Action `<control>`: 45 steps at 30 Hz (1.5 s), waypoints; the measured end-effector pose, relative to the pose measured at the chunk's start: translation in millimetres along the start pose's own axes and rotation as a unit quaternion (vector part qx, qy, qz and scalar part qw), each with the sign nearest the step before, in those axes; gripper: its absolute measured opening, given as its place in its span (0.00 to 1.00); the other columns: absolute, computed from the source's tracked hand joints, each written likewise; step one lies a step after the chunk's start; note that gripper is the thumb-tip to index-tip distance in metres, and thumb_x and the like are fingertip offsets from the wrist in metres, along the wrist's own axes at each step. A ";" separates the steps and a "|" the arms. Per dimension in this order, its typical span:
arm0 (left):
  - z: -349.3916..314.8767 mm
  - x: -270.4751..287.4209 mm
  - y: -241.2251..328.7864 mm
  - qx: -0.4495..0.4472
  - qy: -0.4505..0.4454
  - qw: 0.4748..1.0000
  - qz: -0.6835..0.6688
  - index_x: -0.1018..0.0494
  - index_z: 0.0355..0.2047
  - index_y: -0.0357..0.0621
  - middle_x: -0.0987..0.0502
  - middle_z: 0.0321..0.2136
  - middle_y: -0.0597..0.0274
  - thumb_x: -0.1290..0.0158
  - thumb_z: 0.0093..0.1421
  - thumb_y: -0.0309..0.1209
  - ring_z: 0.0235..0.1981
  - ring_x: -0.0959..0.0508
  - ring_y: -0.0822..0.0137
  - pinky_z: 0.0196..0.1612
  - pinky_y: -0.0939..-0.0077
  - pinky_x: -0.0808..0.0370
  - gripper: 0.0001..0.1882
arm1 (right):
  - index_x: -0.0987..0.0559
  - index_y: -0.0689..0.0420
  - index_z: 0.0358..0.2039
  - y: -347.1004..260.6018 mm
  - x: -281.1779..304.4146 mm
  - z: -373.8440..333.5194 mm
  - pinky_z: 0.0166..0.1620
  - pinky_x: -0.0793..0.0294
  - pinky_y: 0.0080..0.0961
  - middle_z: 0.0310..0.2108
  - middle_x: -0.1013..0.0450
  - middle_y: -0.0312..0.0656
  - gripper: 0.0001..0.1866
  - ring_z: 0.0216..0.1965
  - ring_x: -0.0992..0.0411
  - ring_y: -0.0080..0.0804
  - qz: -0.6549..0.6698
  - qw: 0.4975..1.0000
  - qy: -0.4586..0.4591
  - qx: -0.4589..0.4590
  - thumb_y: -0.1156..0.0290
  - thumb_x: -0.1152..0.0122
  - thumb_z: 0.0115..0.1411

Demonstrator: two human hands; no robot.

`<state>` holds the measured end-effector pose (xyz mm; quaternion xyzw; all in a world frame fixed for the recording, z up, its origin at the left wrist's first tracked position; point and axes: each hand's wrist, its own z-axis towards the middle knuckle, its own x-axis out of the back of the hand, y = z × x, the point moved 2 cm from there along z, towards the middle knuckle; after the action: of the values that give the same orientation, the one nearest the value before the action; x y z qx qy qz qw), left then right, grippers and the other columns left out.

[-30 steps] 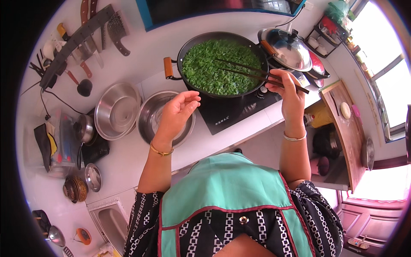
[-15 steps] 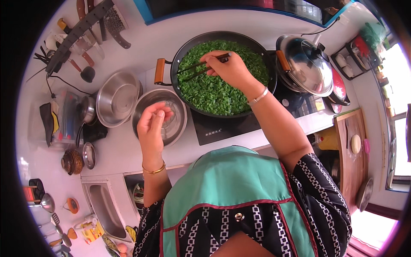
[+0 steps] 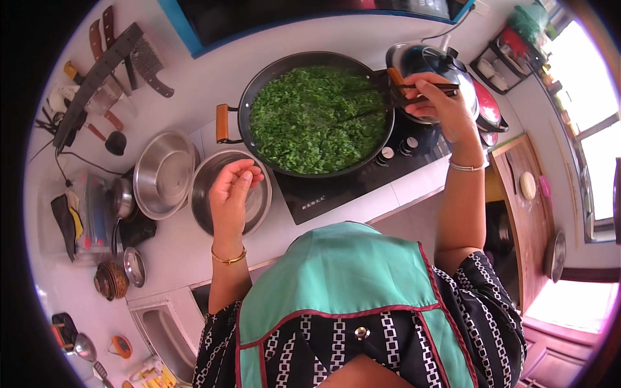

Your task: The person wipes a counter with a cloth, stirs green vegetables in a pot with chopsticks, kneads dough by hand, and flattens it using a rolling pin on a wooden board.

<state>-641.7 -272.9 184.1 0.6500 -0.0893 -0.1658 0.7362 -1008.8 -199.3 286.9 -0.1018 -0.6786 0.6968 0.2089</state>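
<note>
Chopped green leaves (image 3: pixel 310 126) fill a large dark wok (image 3: pixel 248 97) with wooden side handles. My right hand (image 3: pixel 443 110) grips a pair of long dark chopsticks (image 3: pixel 398 103) above the wok's right rim. Their tips reach in among the greens at the right side. My left hand (image 3: pixel 234 194) hovers over a steel basin (image 3: pixel 260 208) left of the wok, thumb against curled fingers. Nothing shows in that hand.
The wok sits on a black glass cooktop (image 3: pixel 304 200) with knobs at right. Beside it stands a lidded pot (image 3: pixel 446 68), partly behind my right hand. Another steel basin (image 3: pixel 165 171) is at left, below a wall knife rack (image 3: pixel 97 84). A wooden board (image 3: pixel 524 194) lies far right.
My right hand has swung right with the chopsticks, from over the middle of the wok to its right rim. My left hand stays over the basin. The view has shifted slightly.
</note>
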 end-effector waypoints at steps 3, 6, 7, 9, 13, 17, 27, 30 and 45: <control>2.0 -4.9 -1.7 -0.004 -0.016 1.000 -0.014 0.27 0.44 0.36 0.22 0.35 0.61 0.52 0.64 0.25 0.37 0.23 0.72 0.43 0.79 0.26 0.10 | 0.19 0.59 0.36 0.6 14.6 -7.4 0.27 0.27 0.16 0.25 0.25 0.37 0.12 0.21 0.25 0.23 -0.089 0.992 0.078 0.030 0.66 0.47 0.62; -0.8 -7.0 -0.3 -0.009 -0.028 1.000 -0.009 0.28 0.44 0.35 0.22 0.34 0.61 0.52 0.64 0.24 0.36 0.23 0.72 0.43 0.79 0.27 0.10 | 0.20 0.61 0.34 32.1 14.9 6.8 0.25 0.28 0.18 0.21 0.26 0.37 0.13 0.19 0.25 0.24 -0.167 0.973 0.154 0.044 0.64 0.45 0.60; -1.6 -6.3 0.8 -0.010 -0.025 1.000 -0.006 0.28 0.44 0.35 0.22 0.34 0.61 0.52 0.64 0.25 0.36 0.23 0.72 0.43 0.79 0.26 0.10 | 0.20 0.62 0.34 49.5 6.9 19.3 0.25 0.28 0.19 0.21 0.26 0.38 0.13 0.20 0.24 0.25 -0.164 0.973 0.162 0.025 0.65 0.45 0.60; -4.4 -6.8 -3.2 -0.009 -0.025 1.000 -0.006 0.28 0.45 0.35 0.23 0.35 0.60 0.52 0.64 0.26 0.36 0.23 0.71 0.44 0.78 0.25 0.11 | 0.20 0.63 0.34 94.5 -11.4 48.4 0.25 0.27 0.21 0.23 0.25 0.38 0.14 0.22 0.23 0.27 -0.112 0.981 0.157 -0.017 0.65 0.46 0.60; -15.6 4.9 -2.3 -0.005 0.009 1.000 -0.005 0.28 0.44 0.34 0.23 0.34 0.60 0.52 0.64 0.24 0.36 0.23 0.71 0.43 0.79 0.26 0.10 | 0.20 0.64 0.36 80.5 -69.3 58.1 0.28 0.25 0.17 0.27 0.26 0.41 0.13 0.24 0.23 0.28 -0.053 0.996 0.064 0.010 0.67 0.46 0.61; -25.4 17.8 0.4 -0.013 0.046 0.999 -0.011 0.28 0.44 0.34 0.23 0.34 0.60 0.52 0.64 0.24 0.36 0.23 0.72 0.42 0.79 0.26 0.10 | 0.20 0.63 0.35 13.6 -77.6 34.0 0.29 0.26 0.19 0.26 0.25 0.42 0.13 0.24 0.23 0.26 -0.049 0.994 -0.024 0.095 0.66 0.46 0.60; -23.0 12.5 -3.3 0.000 0.051 0.999 0.002 0.29 0.46 0.36 0.23 0.36 0.60 0.52 0.65 0.26 0.37 0.23 0.70 0.45 0.77 0.26 0.11 | 0.18 0.57 0.34 39.8 -130.6 1.1 0.32 0.27 0.24 0.23 0.24 0.44 0.10 0.25 0.26 0.30 -0.176 0.948 -0.233 0.129 0.65 0.40 0.57; -23.9 12.7 -0.5 -0.005 0.044 0.999 -0.007 0.29 0.46 0.36 0.23 0.36 0.60 0.52 0.65 0.26 0.37 0.23 0.70 0.46 0.77 0.26 0.11 | 0.18 0.56 0.34 48.3 -123.5 30.6 0.32 0.27 0.26 0.22 0.24 0.44 0.10 0.23 0.26 0.32 -0.185 0.966 -0.161 0.087 0.64 0.40 0.57; -20.5 4.9 -2.1 0.014 0.050 0.999 0.005 0.27 0.44 0.35 0.22 0.34 0.60 0.52 0.64 0.24 0.36 0.23 0.72 0.43 0.80 0.27 0.10 | 0.20 0.62 0.31 35.1 -156.1 8.1 0.30 0.27 0.26 0.26 0.25 0.47 0.09 0.23 0.27 0.41 -0.084 0.935 -0.189 0.288 0.69 0.43 0.59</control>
<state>-630.3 -255.9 178.8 0.6671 -0.0581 -0.1283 0.7315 -878.4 -273.3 230.7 0.1540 -0.4815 0.8488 0.1546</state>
